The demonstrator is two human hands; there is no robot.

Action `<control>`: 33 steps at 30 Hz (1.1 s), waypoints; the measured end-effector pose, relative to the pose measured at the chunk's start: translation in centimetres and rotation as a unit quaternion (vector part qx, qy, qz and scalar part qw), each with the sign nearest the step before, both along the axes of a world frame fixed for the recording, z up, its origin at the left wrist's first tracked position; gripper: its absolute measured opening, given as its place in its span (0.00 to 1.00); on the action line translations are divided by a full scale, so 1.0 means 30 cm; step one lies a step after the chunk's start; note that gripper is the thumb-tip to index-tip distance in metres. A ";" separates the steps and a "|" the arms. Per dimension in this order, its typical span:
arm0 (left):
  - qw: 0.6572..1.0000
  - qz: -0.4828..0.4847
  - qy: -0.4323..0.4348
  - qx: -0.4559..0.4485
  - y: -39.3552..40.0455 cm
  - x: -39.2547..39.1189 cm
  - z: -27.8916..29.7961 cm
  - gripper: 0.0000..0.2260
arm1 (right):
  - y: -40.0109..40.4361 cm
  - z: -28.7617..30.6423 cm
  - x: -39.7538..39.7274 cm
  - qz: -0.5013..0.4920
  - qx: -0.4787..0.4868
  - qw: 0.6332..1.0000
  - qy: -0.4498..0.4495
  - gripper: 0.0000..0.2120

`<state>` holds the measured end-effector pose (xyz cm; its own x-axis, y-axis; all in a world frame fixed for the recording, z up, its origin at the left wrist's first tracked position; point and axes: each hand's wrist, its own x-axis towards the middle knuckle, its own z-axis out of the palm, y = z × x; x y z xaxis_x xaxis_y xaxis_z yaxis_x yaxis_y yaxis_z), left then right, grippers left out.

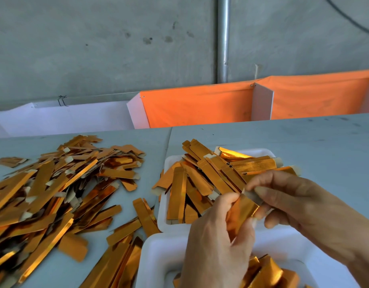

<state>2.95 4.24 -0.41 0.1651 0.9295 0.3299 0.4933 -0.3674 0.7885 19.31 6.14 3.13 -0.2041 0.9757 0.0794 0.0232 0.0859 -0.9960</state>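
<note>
My left hand (214, 242) grips a small gold foil carton piece (241, 213) between thumb and fingers, above the near white tray. My right hand (300, 204) pinches the pale flap at the piece's upper end with thumb and fingertips. Both hands hold the same piece, which looks partly folded into a sleeve. The lower part of the piece is hidden behind my left hand.
A white foam tray (165, 223) behind my hands holds several flat gold strips. A nearer white tray (156, 258) holds folded gold pieces. A big loose heap of gold strips (54, 190) covers the grey table's left. Orange cloth (200, 107) and white bins line the far edge.
</note>
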 end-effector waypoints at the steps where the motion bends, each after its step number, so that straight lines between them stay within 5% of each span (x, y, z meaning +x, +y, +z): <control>1: 1.000 -0.001 -0.008 -0.005 0.000 0.002 0.000 0.14 | 0.001 -0.002 0.004 -0.002 -0.004 1.000 0.003 0.08; 8: 1.000 -0.016 -0.008 -0.005 0.005 -0.008 -0.003 0.13 | 0.003 0.002 0.031 0.037 -0.032 0.998 -0.038 0.13; 11: 0.999 -0.034 -0.008 -0.013 0.006 -0.011 0.001 0.15 | 0.012 -0.010 0.035 0.030 -0.053 0.998 -0.016 0.05; 21: 0.993 -0.074 -0.086 -0.040 0.013 -0.029 0.027 0.14 | 0.024 -0.023 0.045 0.057 -0.049 0.996 0.042 0.09; 26: 0.989 -0.096 -0.099 -0.050 0.018 -0.040 0.027 0.16 | 0.016 -0.014 0.063 0.114 -0.027 0.993 0.026 0.24; 33: 0.993 -0.093 -0.073 -0.025 0.015 -0.042 0.031 0.15 | 0.006 -0.001 0.053 0.108 0.011 0.993 -0.037 0.10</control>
